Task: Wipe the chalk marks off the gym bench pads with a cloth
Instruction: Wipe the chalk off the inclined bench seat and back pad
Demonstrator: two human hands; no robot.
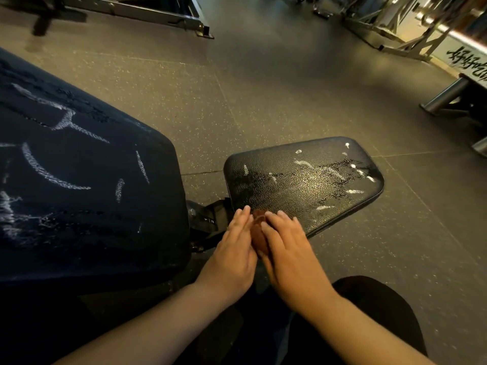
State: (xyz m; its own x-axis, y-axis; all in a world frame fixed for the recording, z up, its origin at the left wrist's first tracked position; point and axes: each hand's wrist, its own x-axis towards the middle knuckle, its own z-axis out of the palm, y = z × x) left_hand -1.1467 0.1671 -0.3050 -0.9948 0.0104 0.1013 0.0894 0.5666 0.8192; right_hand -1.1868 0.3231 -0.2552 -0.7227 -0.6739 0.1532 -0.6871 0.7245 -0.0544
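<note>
A small black seat pad lies in the middle of the view, streaked with white chalk marks mostly on its far right half. A larger dark back pad fills the left side and carries several long chalk strokes. At the seat pad's near left corner, my left hand and my right hand lie side by side with straight fingers. They press a bunched reddish-brown cloth between them. Only a narrow strip of the cloth shows between the hands.
A black metal hinge bracket with numbered settings joins the two pads. Speckled rubber floor surrounds the bench. Grey steel frames stand at the back, and more machine legs stand at the right. My dark-trousered knee is at the bottom.
</note>
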